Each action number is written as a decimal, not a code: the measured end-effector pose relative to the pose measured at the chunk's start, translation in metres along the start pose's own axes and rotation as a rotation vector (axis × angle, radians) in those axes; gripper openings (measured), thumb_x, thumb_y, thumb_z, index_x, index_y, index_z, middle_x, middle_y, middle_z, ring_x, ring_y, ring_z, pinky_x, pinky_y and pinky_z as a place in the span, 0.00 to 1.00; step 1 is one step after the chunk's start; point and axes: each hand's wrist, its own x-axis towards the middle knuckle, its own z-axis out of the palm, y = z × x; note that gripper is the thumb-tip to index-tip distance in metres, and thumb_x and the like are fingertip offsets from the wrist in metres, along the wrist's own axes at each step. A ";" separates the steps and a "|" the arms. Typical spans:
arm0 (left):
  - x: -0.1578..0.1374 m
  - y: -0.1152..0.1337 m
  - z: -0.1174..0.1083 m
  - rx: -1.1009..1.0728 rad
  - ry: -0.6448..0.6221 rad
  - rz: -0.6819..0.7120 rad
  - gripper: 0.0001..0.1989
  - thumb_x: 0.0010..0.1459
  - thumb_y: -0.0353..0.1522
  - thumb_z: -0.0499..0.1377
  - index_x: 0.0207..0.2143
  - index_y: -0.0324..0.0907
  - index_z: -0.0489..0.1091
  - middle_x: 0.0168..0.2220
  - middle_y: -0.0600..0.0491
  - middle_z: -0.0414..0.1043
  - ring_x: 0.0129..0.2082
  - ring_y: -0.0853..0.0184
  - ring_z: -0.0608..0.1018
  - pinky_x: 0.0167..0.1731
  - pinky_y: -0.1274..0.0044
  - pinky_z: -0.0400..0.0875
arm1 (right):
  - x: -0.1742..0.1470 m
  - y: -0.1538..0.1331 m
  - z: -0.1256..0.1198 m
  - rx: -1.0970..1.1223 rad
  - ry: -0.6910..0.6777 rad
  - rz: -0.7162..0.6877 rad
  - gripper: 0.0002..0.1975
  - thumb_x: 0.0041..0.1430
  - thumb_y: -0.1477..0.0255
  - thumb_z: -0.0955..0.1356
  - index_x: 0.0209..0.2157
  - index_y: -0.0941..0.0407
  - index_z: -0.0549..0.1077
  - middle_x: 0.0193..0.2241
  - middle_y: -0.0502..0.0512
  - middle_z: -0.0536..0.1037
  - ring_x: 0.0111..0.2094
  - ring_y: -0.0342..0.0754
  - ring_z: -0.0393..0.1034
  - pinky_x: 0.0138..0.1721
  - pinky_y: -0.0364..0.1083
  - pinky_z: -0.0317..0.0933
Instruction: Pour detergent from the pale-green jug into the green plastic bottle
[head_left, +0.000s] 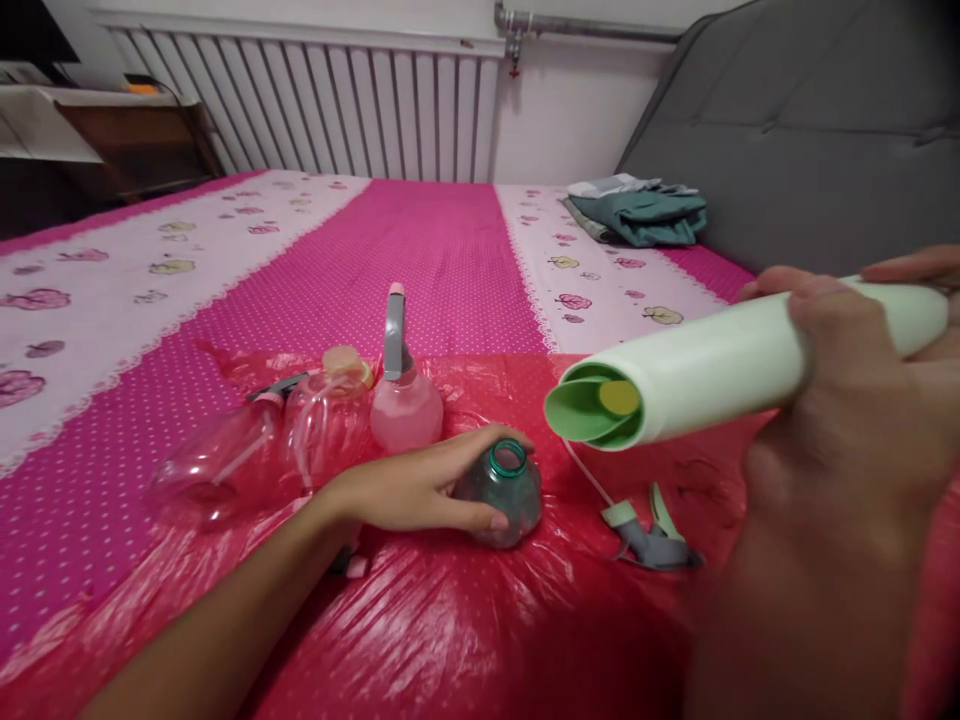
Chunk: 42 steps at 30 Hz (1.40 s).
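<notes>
My left hand [442,482] is wrapped round a small round green see-through bottle [510,500], which stands on red plastic sheeting with its neck uncapped. My right hand [847,450], partly blurred, grips a pale green tube-shaped container [720,360] above the sheeting. Its end with a bright green lip and something yellow inside points left and slightly down, a little right of the bottle and higher. A grey and green spray head [652,540] with a thin tube lies to the right of the bottle. Behind my left hand a pink spray bottle [407,405] stands upright with its grey trigger head on.
Clear bottles [225,460] lie to the left, near a yellowish lidded container [346,370]. The red plastic sheet [450,620] covers the front of a pink patterned bed [435,240]. Folded clothes [637,212] lie beside a grey headboard [795,130]. A radiator [337,100] stands behind.
</notes>
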 end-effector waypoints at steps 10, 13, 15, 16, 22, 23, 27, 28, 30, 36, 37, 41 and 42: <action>0.005 0.000 0.012 0.205 0.192 0.041 0.29 0.55 0.39 0.67 0.58 0.44 0.67 0.59 0.45 0.72 0.56 0.49 0.75 0.49 0.65 0.72 | -0.004 0.005 0.010 0.123 -0.031 -0.126 0.23 0.43 0.68 0.70 0.35 0.64 0.57 0.38 0.51 0.61 0.35 0.48 0.74 0.36 0.45 0.71; 0.008 0.001 0.014 0.265 0.228 0.073 0.28 0.53 0.38 0.66 0.56 0.43 0.69 0.55 0.44 0.75 0.51 0.50 0.78 0.48 0.64 0.72 | -0.004 0.007 0.010 0.112 -0.040 -0.151 0.22 0.43 0.70 0.70 0.35 0.64 0.57 0.39 0.52 0.61 0.34 0.48 0.74 0.35 0.44 0.70; 0.010 0.000 0.016 0.283 0.235 0.079 0.28 0.52 0.38 0.66 0.55 0.43 0.69 0.52 0.45 0.76 0.48 0.51 0.79 0.47 0.64 0.72 | -0.005 0.006 0.010 0.097 -0.038 -0.154 0.21 0.43 0.70 0.70 0.35 0.65 0.58 0.39 0.52 0.62 0.35 0.49 0.74 0.34 0.44 0.70; 0.010 0.000 0.016 0.289 0.237 0.077 0.28 0.52 0.38 0.66 0.55 0.42 0.69 0.51 0.45 0.77 0.47 0.52 0.79 0.46 0.64 0.73 | -0.005 0.006 0.010 0.092 -0.035 -0.153 0.21 0.43 0.70 0.70 0.35 0.65 0.58 0.39 0.52 0.62 0.35 0.49 0.74 0.34 0.44 0.70; 0.010 -0.001 0.018 0.299 0.240 0.077 0.30 0.51 0.37 0.65 0.56 0.42 0.67 0.48 0.45 0.77 0.43 0.54 0.79 0.45 0.64 0.73 | -0.006 0.004 0.009 0.080 -0.010 -0.148 0.20 0.42 0.71 0.70 0.36 0.65 0.61 0.39 0.53 0.63 0.35 0.49 0.74 0.34 0.43 0.70; 0.010 -0.001 0.019 0.298 0.233 0.083 0.30 0.52 0.37 0.66 0.57 0.43 0.67 0.49 0.45 0.77 0.44 0.54 0.79 0.46 0.64 0.73 | -0.006 0.004 0.009 0.081 -0.006 -0.137 0.20 0.42 0.71 0.70 0.36 0.65 0.61 0.39 0.52 0.63 0.35 0.50 0.74 0.35 0.43 0.70; 0.010 0.003 0.021 0.304 0.229 0.082 0.30 0.54 0.40 0.66 0.58 0.43 0.66 0.49 0.46 0.76 0.45 0.55 0.78 0.45 0.66 0.72 | -0.005 0.007 0.009 0.082 0.005 -0.100 0.21 0.42 0.71 0.71 0.37 0.65 0.61 0.37 0.52 0.64 0.36 0.50 0.74 0.36 0.42 0.71; 0.010 0.004 0.022 0.304 0.238 0.075 0.30 0.54 0.40 0.66 0.57 0.43 0.66 0.48 0.47 0.76 0.44 0.56 0.78 0.44 0.66 0.72 | -0.005 0.008 0.009 0.082 0.007 -0.094 0.21 0.42 0.71 0.71 0.37 0.65 0.61 0.36 0.51 0.64 0.35 0.51 0.74 0.35 0.42 0.71; 0.012 0.005 0.024 0.302 0.264 0.064 0.27 0.53 0.39 0.66 0.54 0.42 0.68 0.45 0.48 0.76 0.40 0.57 0.78 0.41 0.68 0.72 | -0.004 0.008 0.009 0.082 0.008 -0.089 0.21 0.42 0.71 0.71 0.37 0.65 0.61 0.36 0.51 0.65 0.35 0.51 0.74 0.35 0.42 0.70; 0.018 0.005 0.026 0.324 0.313 0.113 0.19 0.49 0.36 0.65 0.44 0.41 0.69 0.36 0.51 0.76 0.32 0.62 0.76 0.32 0.71 0.68 | -0.005 0.006 0.010 0.095 -0.002 -0.087 0.20 0.43 0.72 0.70 0.37 0.65 0.61 0.37 0.52 0.65 0.36 0.50 0.74 0.36 0.42 0.71; 0.018 0.004 0.026 0.328 0.316 0.117 0.18 0.49 0.36 0.64 0.43 0.41 0.68 0.36 0.50 0.76 0.31 0.62 0.76 0.32 0.71 0.68 | -0.006 0.005 0.010 0.096 -0.005 -0.085 0.20 0.44 0.72 0.70 0.37 0.65 0.61 0.37 0.52 0.65 0.36 0.50 0.74 0.36 0.42 0.71; 0.018 0.001 0.025 0.333 0.314 0.142 0.18 0.49 0.36 0.64 0.41 0.41 0.67 0.38 0.49 0.77 0.33 0.60 0.77 0.32 0.71 0.69 | -0.007 0.004 0.012 0.103 -0.005 -0.079 0.20 0.44 0.72 0.70 0.37 0.65 0.61 0.38 0.52 0.65 0.37 0.49 0.74 0.36 0.42 0.71; 0.018 0.001 0.025 0.339 0.312 0.146 0.18 0.49 0.36 0.64 0.41 0.41 0.67 0.38 0.49 0.77 0.33 0.60 0.78 0.32 0.71 0.69 | -0.007 0.004 0.012 0.104 -0.004 -0.077 0.20 0.44 0.72 0.70 0.37 0.65 0.61 0.38 0.52 0.65 0.36 0.50 0.74 0.36 0.42 0.71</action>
